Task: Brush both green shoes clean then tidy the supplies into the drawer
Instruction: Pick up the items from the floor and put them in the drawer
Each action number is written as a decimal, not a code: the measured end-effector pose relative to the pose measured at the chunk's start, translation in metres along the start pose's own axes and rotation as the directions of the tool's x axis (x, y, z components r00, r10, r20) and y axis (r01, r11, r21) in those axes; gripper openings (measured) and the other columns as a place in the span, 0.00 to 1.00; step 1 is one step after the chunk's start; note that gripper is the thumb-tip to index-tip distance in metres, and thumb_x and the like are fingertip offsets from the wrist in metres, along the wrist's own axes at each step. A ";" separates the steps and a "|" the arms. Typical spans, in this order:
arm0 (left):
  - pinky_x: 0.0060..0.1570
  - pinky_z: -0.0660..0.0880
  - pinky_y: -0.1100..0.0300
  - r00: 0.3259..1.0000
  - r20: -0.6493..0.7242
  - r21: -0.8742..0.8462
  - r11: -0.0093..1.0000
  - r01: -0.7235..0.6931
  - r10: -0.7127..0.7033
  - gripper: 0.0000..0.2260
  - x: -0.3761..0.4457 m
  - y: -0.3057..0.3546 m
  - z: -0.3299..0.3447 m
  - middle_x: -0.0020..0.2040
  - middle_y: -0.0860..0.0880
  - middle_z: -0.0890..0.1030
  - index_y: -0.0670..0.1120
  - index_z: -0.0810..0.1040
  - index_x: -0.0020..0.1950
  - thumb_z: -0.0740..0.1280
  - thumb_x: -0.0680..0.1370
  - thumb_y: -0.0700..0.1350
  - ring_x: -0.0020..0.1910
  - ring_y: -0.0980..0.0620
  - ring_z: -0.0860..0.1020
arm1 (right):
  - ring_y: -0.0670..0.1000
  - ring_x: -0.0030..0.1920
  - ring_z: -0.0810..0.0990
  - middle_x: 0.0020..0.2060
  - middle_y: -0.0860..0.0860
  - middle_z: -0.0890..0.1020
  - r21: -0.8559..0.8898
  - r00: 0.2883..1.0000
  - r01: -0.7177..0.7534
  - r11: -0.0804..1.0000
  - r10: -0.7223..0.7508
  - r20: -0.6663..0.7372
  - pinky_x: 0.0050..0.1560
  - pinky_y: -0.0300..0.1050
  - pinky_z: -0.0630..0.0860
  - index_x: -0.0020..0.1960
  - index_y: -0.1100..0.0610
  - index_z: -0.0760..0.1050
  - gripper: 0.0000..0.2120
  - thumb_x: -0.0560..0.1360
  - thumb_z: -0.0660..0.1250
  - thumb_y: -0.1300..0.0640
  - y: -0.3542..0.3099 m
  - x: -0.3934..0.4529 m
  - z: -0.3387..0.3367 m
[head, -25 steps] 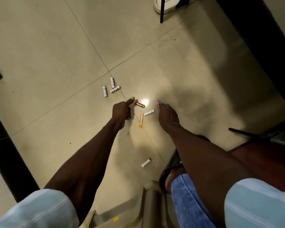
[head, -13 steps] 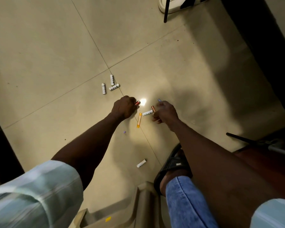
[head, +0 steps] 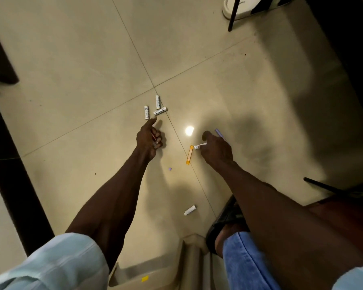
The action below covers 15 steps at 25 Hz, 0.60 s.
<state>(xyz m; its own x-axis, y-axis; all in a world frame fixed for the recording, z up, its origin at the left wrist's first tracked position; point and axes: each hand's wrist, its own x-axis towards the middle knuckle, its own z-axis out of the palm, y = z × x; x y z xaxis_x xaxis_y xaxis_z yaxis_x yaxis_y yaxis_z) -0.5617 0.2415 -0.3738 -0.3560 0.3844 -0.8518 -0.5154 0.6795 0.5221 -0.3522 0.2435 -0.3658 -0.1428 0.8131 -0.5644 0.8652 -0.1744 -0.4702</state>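
Both arms reach down to a beige tiled floor (head: pixel 71 59) strewn with small batteries. The left hand (head: pixel 148 137) has its lower fingers curled around a red battery (head: pixel 153 136), only a sliver of it showing between them, while the forefinger points out toward a cluster of three white batteries (head: pixel 158 108) lying just beyond its tip — two roughly upright in the picture, one tilted across and touching the far one. The right hand (head: pixel 216 150) is curled too, pinching a white battery (head: pixel 200 146) whose end sticks out toward the left; a pale purple stick-like object (head: pixel 220 135) shows past the knuckles, and whether the hand holds it or it lies on the floor cannot be told. Just beside the white battery's end lies an orange strip (head: pixel 189 154), along a tile joint. A bright spot of reflected light (head: pixel 189 130) sits between the hands. Another white battery (head: pixel 189 210) lies nearer the person, close to a foot in a dark sandal (head: pixel 224 218). A beige plastic bin (head: pixel 155 273) shows at the bottom edge. The green shoes are not in view — only a white shoe (head: pixel 239 9) at the top edge.
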 end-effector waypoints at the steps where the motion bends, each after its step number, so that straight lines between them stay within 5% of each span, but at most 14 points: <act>1: 0.22 0.58 0.65 0.995 -0.094 0.071 0.997 -0.038 0.045 0.15 0.006 0.005 0.000 0.26 0.49 0.69 0.46 0.69 0.30 0.67 0.75 0.47 0.19 0.52 0.64 | 0.53 0.49 0.81 0.51 0.55 0.81 -0.132 0.997 0.076 0.988 -0.072 0.035 0.44 0.44 0.74 0.64 0.56 0.72 0.16 0.77 0.66 0.60 0.004 0.000 0.007; 3: 0.23 0.63 0.64 0.953 -0.239 0.285 0.952 -0.116 0.187 0.12 0.019 0.011 0.000 0.28 0.47 0.72 0.45 0.70 0.33 0.66 0.76 0.44 0.17 0.53 0.66 | 0.55 0.51 0.81 0.52 0.56 0.81 -0.231 0.983 0.166 0.959 -0.141 0.122 0.46 0.46 0.75 0.69 0.54 0.67 0.20 0.78 0.63 0.61 0.011 0.000 0.020; 6: 0.29 0.73 0.58 0.899 -0.293 0.516 0.846 -0.136 0.324 0.06 0.032 0.018 -0.002 0.36 0.44 0.80 0.44 0.71 0.39 0.65 0.73 0.45 0.21 0.50 0.74 | 0.56 0.50 0.81 0.52 0.56 0.81 -0.275 0.978 0.193 0.942 -0.161 0.136 0.46 0.47 0.75 0.65 0.57 0.70 0.15 0.79 0.61 0.60 0.018 -0.005 0.023; 9: 0.39 0.78 0.55 0.871 -0.274 0.673 0.729 -0.129 0.407 0.15 0.043 0.027 -0.004 0.47 0.44 0.81 0.43 0.74 0.49 0.67 0.72 0.55 0.39 0.43 0.82 | 0.55 0.48 0.81 0.49 0.56 0.80 -0.209 0.987 0.134 0.969 -0.111 0.120 0.42 0.43 0.73 0.57 0.60 0.74 0.09 0.79 0.63 0.59 0.024 -0.006 0.021; 12: 0.48 0.74 0.53 0.833 -0.224 0.838 0.536 -0.100 0.505 0.18 0.050 0.038 -0.002 0.52 0.44 0.81 0.44 0.76 0.53 0.67 0.74 0.57 0.51 0.41 0.78 | 0.53 0.41 0.78 0.42 0.55 0.77 0.062 0.984 -0.149 0.987 0.142 0.103 0.37 0.41 0.69 0.49 0.61 0.74 0.09 0.78 0.62 0.55 0.021 0.000 0.011; 15: 0.46 0.73 0.54 0.855 -0.162 0.874 0.473 -0.107 0.492 0.15 0.060 0.045 -0.002 0.49 0.44 0.82 0.43 0.78 0.49 0.68 0.74 0.55 0.50 0.42 0.79 | 0.49 0.30 0.71 0.33 0.53 0.74 0.580 0.891 -0.443 0.684 0.405 0.203 0.30 0.41 0.67 0.44 0.60 0.73 0.08 0.75 0.62 0.55 0.011 0.003 -0.006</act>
<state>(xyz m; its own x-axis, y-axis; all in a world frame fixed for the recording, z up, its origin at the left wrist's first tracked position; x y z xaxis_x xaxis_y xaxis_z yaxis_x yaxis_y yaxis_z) -0.6075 0.2944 -0.4007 -0.6841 0.5623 -0.4645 0.4756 0.8268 0.3003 -0.3403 0.2476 -0.3685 0.1254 0.5413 -0.8314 0.3758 -0.8015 -0.4652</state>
